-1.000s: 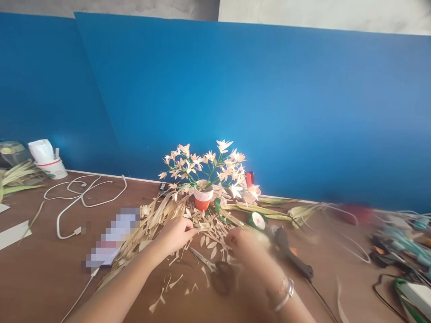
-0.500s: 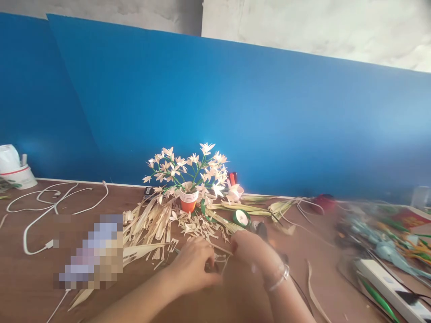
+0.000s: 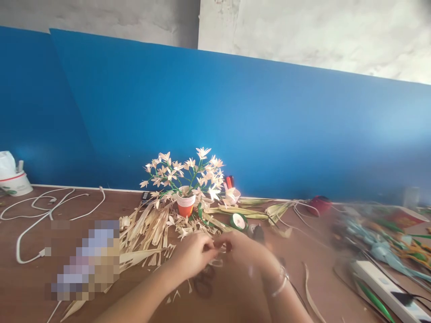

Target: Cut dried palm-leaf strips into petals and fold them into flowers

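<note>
My left hand [image 3: 195, 255] and my right hand [image 3: 240, 249] meet over the near middle of the table, fingertips pinched together. Whatever lies between the fingers is too small or hidden to make out. Below them is a blurred dark looped shape [image 3: 204, 279], perhaps scissor handles. Just beyond the hands are dry pale husk strips [image 3: 158, 224] and small cut pieces. An orange and white paper cup [image 3: 186, 206] stands behind, holding green wire-like stems with pale star-shaped flowers [image 3: 204, 153]. Close to my right hand sits a roll of green tape [image 3: 238, 221].
White cables [image 3: 47, 213] curl at the left, near a white tub [image 3: 16, 183]. A pixelated patch [image 3: 85, 260] hides something. At the right are a power strip [image 3: 387, 287], a red object [image 3: 319, 205] and a blurred heap of coloured material [image 3: 384, 242]. A blue panel [image 3: 235, 121] stands behind.
My hands have come together, and the fingertips now meet. The dark looped shape shows on the table below them. The view has tilted slightly upward.
</note>
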`<act>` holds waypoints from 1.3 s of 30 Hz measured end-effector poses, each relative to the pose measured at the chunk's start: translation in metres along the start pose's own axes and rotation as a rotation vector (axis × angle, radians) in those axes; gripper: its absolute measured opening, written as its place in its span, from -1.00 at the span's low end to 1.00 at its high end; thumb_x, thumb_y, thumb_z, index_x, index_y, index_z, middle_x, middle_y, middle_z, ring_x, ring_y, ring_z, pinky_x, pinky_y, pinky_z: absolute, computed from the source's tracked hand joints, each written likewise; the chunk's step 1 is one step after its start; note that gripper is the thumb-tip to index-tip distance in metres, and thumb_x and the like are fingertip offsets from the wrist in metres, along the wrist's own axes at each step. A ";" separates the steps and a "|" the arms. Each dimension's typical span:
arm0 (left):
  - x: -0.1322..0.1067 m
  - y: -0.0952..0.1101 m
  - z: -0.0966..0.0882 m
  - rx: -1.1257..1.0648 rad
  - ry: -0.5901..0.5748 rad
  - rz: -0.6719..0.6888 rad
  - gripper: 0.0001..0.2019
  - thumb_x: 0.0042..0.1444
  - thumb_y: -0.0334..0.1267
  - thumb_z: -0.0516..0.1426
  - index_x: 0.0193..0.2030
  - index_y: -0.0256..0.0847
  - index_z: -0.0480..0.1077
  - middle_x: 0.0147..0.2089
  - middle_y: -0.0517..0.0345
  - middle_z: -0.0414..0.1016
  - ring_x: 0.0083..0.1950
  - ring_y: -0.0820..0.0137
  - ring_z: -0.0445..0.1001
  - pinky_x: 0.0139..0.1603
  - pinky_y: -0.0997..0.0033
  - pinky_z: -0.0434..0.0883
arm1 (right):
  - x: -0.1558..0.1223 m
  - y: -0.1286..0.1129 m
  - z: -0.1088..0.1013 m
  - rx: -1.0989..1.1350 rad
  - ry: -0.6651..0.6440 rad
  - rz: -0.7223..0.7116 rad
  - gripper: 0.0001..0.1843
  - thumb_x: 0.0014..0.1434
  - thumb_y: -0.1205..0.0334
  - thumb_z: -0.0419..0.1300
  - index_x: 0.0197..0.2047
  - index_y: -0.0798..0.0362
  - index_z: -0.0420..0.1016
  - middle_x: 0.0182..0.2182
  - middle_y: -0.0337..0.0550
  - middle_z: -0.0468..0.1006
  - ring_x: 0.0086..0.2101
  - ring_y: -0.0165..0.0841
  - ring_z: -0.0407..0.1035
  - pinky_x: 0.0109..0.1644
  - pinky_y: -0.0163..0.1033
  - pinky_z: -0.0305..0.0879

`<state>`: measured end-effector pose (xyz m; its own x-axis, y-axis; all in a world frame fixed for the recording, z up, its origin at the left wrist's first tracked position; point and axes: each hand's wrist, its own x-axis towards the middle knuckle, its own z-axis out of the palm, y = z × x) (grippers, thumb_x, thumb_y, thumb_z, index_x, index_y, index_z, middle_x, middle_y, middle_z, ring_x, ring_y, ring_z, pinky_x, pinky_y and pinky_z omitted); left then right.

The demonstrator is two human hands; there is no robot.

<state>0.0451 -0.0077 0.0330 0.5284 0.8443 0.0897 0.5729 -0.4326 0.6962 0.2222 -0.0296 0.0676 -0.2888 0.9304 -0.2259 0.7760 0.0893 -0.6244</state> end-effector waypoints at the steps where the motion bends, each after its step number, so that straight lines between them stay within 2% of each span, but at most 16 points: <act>1: 0.003 -0.002 -0.004 -0.068 0.050 -0.022 -0.85 0.00 -0.21 0.11 -0.48 -0.18 0.46 -0.39 0.13 0.50 -0.31 0.31 0.41 -0.29 0.39 0.24 | 0.002 0.001 0.001 0.075 -0.006 0.001 -0.83 -0.09 0.34 0.16 -0.42 0.06 0.58 -0.56 -0.29 0.50 -0.53 -0.46 0.24 -0.48 -0.40 0.08; 5: 0.010 -0.001 -0.015 -0.389 0.165 -0.061 -0.77 0.02 -0.12 0.10 -0.50 -0.21 0.42 -0.48 0.19 0.46 -0.40 0.37 0.38 -0.36 0.45 0.24 | 0.011 0.011 0.003 0.213 0.066 0.103 -0.84 -0.08 0.37 0.13 -0.48 0.11 0.56 -0.66 -0.30 0.42 -0.61 -0.50 0.18 -0.56 -0.41 0.01; 9: 0.010 0.000 -0.020 -0.664 0.269 -0.140 -0.74 -0.01 -0.05 0.13 -0.46 -0.22 0.41 -0.45 0.18 0.48 -0.37 0.38 0.39 -0.34 0.47 0.26 | 0.016 0.021 0.000 0.259 0.143 0.128 -0.86 -0.09 0.37 0.14 -0.46 0.14 0.54 -0.67 -0.29 0.42 -0.63 -0.51 0.18 -0.58 -0.42 0.01; 12: 0.010 -0.004 -0.023 -0.866 0.346 -0.203 -0.74 -0.04 -0.05 0.17 -0.47 -0.25 0.40 -0.42 0.14 0.49 -0.38 0.43 0.36 -0.34 0.48 0.26 | 0.016 0.022 -0.004 0.324 0.158 0.129 -0.83 -0.03 0.26 0.16 -0.37 0.15 0.52 -0.60 -0.24 0.49 -0.61 -0.50 0.25 -0.58 -0.42 0.07; 15: 0.008 -0.010 -0.023 -1.102 0.434 -0.233 -0.69 -0.05 -0.01 0.19 -0.42 -0.27 0.39 -0.39 0.12 0.46 -0.42 0.47 0.33 -0.40 0.50 0.25 | 0.015 0.016 -0.006 0.432 0.157 0.100 -0.73 0.01 0.08 0.18 -0.40 0.15 0.49 -0.57 -0.20 0.52 -0.60 -0.49 0.28 -0.58 -0.42 0.09; 17: 0.005 -0.010 -0.020 -1.199 0.410 -0.239 -0.64 -0.08 0.03 0.21 -0.31 -0.26 0.40 -0.34 0.12 0.45 -0.42 0.48 0.33 -0.41 0.50 0.25 | 0.015 0.009 -0.004 0.563 0.139 0.074 -0.67 -0.03 0.00 0.21 -0.46 0.15 0.46 -0.61 -0.23 0.49 -0.63 -0.52 0.24 -0.60 -0.42 0.06; 20: -0.001 -0.007 -0.012 -1.156 0.253 -0.251 -0.55 -0.15 0.02 0.27 -0.17 -0.24 0.43 -0.41 0.21 0.40 -0.48 0.53 0.27 -0.45 0.52 0.21 | 0.016 -0.004 0.003 0.682 0.099 0.044 -0.68 -0.07 0.01 0.26 -0.51 0.13 0.44 -0.69 -0.30 0.42 -0.68 -0.56 0.17 -0.60 -0.43 0.02; 22: -0.004 -0.006 -0.008 -1.093 0.239 -0.263 -0.59 -0.17 0.00 0.28 -0.26 -0.28 0.49 -0.53 0.27 0.33 -0.54 0.57 0.19 -0.50 0.54 0.15 | 0.015 -0.011 0.008 0.674 0.071 0.039 -0.72 -0.05 0.06 0.24 -0.53 0.13 0.44 -0.71 -0.33 0.38 -0.68 -0.57 0.14 -0.58 -0.42 0.02; 24: -0.005 -0.009 -0.008 -1.103 0.333 -0.274 -0.64 -0.19 -0.01 0.29 -0.41 -0.32 0.51 -0.57 0.27 0.30 -0.57 0.59 0.14 -0.54 0.54 0.12 | 0.014 -0.015 0.011 0.654 0.043 0.046 -0.77 -0.03 0.12 0.22 -0.53 0.13 0.44 -0.74 -0.36 0.34 -0.69 -0.57 0.11 -0.58 -0.42 0.00; 26: -0.004 -0.017 -0.016 -1.197 0.484 -0.280 -0.66 -0.22 -0.03 0.31 -0.47 -0.32 0.50 -0.54 0.24 0.33 -0.56 0.60 0.15 -0.55 0.56 0.13 | 0.013 -0.016 0.012 0.640 0.035 0.048 -0.81 -0.04 0.17 0.21 -0.54 0.13 0.43 -0.75 -0.38 0.31 -0.70 -0.57 0.08 -0.59 -0.41 -0.04; 29: -0.006 -0.035 -0.034 -1.326 0.720 -0.318 -0.65 -0.27 -0.08 0.34 -0.41 -0.31 0.50 -0.50 0.24 0.36 -0.55 0.62 0.17 -0.56 0.61 0.15 | 0.012 -0.015 0.009 0.631 0.068 0.051 -0.83 -0.07 0.21 0.21 -0.56 0.13 0.41 -0.76 -0.38 0.30 -0.70 -0.57 0.08 -0.59 -0.41 -0.06; 32: -0.015 -0.047 -0.043 -1.351 0.985 -0.419 -0.64 -0.20 -0.04 0.30 -0.32 -0.26 0.47 -0.54 0.31 0.29 -0.56 0.63 0.16 -0.58 0.64 0.13 | 0.015 -0.017 0.012 0.684 0.100 0.077 -0.82 -0.08 0.20 0.22 -0.57 0.13 0.39 -0.76 -0.39 0.28 -0.69 -0.58 0.07 -0.58 -0.42 -0.07; 33: -0.019 -0.048 -0.042 -1.337 0.983 -0.446 -0.63 -0.18 -0.03 0.29 -0.27 -0.23 0.46 -0.53 0.31 0.30 -0.56 0.61 0.18 -0.57 0.64 0.15 | 0.017 -0.019 0.016 0.711 0.107 0.089 -0.81 -0.07 0.19 0.22 -0.58 0.12 0.38 -0.76 -0.39 0.27 -0.69 -0.58 0.07 -0.58 -0.42 -0.07; 34: -0.023 -0.046 -0.038 -1.311 0.896 -0.466 -0.61 -0.20 -0.04 0.30 -0.24 -0.21 0.46 -0.52 0.30 0.33 -0.55 0.60 0.20 -0.55 0.62 0.17 | 0.019 -0.021 0.021 0.736 0.109 0.099 -0.80 -0.07 0.18 0.21 -0.57 0.12 0.37 -0.75 -0.39 0.28 -0.69 -0.57 0.07 -0.59 -0.42 -0.07; 37: -0.030 -0.036 -0.016 -1.208 0.404 -0.433 -0.60 -0.21 -0.03 0.30 -0.27 -0.26 0.47 -0.57 0.28 0.30 -0.54 0.55 0.21 -0.55 0.57 0.16 | 0.027 -0.025 0.040 0.720 0.074 0.087 -0.82 -0.04 0.21 0.16 -0.58 0.10 0.33 -0.75 -0.37 0.30 -0.70 -0.55 0.09 -0.59 -0.41 -0.05; 39: -0.030 -0.032 -0.003 -1.146 0.352 -0.425 -0.60 -0.14 0.06 0.23 -0.34 -0.29 0.46 -0.64 0.32 0.21 -0.59 0.56 0.13 -0.60 0.58 0.05 | 0.028 -0.027 0.050 0.614 0.063 0.084 -0.85 0.01 0.25 0.09 -0.56 0.07 0.33 -0.75 -0.36 0.30 -0.70 -0.51 0.13 -0.59 -0.39 -0.01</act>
<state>0.0085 -0.0184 0.0101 0.1417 0.9629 -0.2296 -0.3054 0.2632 0.9151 0.1648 -0.0241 0.0407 -0.1928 0.9462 -0.2598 0.3252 -0.1882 -0.9267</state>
